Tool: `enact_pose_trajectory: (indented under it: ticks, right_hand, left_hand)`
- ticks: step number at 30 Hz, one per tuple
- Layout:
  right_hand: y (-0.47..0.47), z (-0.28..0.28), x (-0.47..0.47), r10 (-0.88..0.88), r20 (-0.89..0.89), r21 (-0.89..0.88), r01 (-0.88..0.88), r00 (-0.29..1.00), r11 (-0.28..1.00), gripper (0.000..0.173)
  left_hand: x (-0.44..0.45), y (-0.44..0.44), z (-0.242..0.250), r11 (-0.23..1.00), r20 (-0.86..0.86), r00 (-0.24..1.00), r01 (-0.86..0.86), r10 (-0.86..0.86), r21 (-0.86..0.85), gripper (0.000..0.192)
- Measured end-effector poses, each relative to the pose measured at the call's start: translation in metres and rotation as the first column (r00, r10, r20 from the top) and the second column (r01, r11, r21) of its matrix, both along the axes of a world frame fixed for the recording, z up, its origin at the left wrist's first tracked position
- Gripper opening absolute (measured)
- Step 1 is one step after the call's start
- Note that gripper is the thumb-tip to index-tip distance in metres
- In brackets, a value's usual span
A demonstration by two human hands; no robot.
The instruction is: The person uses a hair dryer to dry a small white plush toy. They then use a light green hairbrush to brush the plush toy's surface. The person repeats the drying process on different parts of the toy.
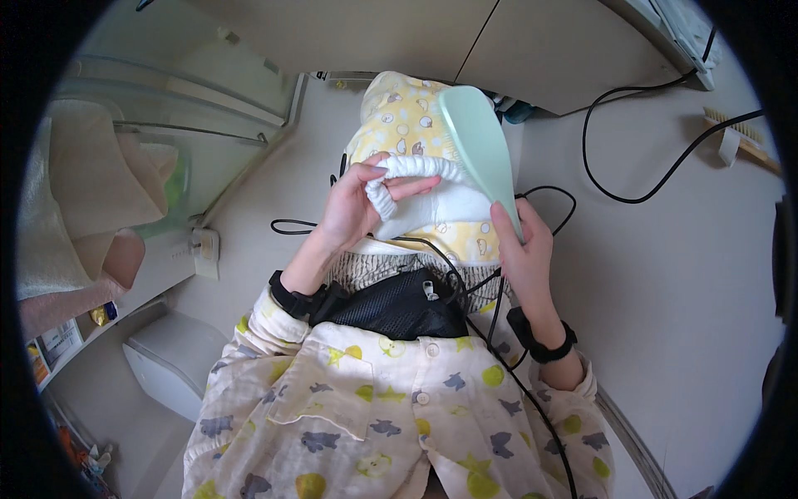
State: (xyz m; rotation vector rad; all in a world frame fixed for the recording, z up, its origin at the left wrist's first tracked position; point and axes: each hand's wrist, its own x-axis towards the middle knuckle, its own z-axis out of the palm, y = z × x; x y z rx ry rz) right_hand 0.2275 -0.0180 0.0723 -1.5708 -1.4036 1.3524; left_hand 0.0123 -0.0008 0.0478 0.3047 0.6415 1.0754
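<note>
My left hand holds a white ruched elastic band, thumb on its outside and fingers through the loop. Smooth white fabric lies below the band; whether the two are joined I cannot tell. In my right hand is the handle of a mint-green hairbrush. Its back is turned up, and its bristles face left, close to the band's right end. Beneath both hands a yellow cloth with small animal prints spreads over my lap.
Black cables run across my lap and past the right arm. A black mesh pouch rests at my waist. Cabinet doors stand ahead, towels hang at left above a grey bin, and a wooden brush is at far right.
</note>
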Motion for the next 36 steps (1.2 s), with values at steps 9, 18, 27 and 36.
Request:
enact_pose_trajectory:
  ticks: [9,18,27,36]
  right_hand:
    - [0.002,0.000,0.000,-0.118,-0.005,0.106,0.118,0.993,0.987,0.023]
    - [0.000,0.005,0.000,0.055,0.124,0.157,-0.074,0.991,0.985,0.025]
    - [-0.002,0.011,0.004,0.079,0.106,0.004,-0.080,0.991,0.997,0.023]
    - [-0.010,0.013,0.000,0.188,0.087,0.169,-0.200,0.978,0.965,0.024]
  left_hand:
    - [0.002,0.001,0.003,1.000,0.018,1.000,-0.003,0.003,0.028,0.047]
    - [0.000,-0.001,-0.003,0.989,-0.056,0.995,-0.090,0.084,-0.121,0.048]
    - [0.004,0.000,-0.001,0.988,-0.052,0.994,-0.099,0.093,-0.115,0.048]
    - [0.001,0.002,-0.004,0.973,-0.062,0.989,-0.146,0.136,-0.182,0.044]
